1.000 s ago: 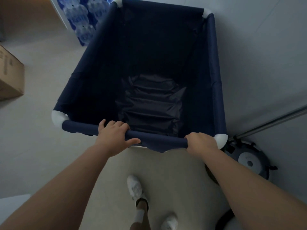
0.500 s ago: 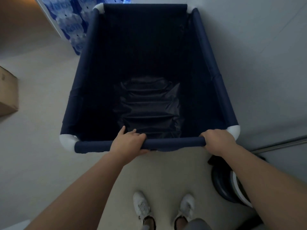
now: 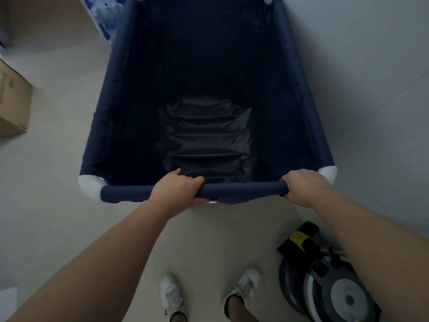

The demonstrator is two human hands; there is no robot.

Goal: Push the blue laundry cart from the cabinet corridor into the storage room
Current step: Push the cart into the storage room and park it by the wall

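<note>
The blue laundry cart fills the upper middle of the head view, a dark fabric bin with white corner joints and only crumpled dark lining at its bottom. My left hand is wrapped around the near padded rail, left of its middle. My right hand grips the same rail at its right end, beside the white corner. Both arms reach forward from the bottom of the frame. The cart's wheels are hidden under the fabric.
A grey wall runs close along the cart's right side. A floor-cleaning machine stands at the lower right by my right foot. A cardboard box sits on the floor at left. Blue-and-white packs stand at the cart's far left corner.
The cart has straightened and rolled forward along the wall. Both feet have stepped up behind it, and the cleaning machine now sits beside my right foot. Both hands kept their grip.
</note>
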